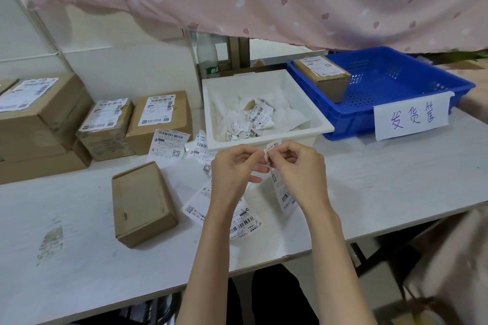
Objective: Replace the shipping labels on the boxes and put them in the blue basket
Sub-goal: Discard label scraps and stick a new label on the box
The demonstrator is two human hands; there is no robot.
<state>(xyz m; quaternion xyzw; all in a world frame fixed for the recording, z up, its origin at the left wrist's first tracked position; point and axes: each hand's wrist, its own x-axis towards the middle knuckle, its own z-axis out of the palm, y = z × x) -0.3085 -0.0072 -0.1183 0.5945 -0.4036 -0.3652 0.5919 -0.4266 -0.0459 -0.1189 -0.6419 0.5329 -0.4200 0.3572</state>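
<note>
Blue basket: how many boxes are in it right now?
1: a labelled box in the far-left corner of the blue basket. Its near wall may hide something low.

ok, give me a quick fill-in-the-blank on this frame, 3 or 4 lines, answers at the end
1. Both hands, left hand and right hand, pinch a shipping ____.
2. The blue basket holds ____ box.
3. The torn label scraps lie in the ____ bin.
4. The bare box near the left hand carries ____ label on its top.

Missing words: label; one; white; no
</note>
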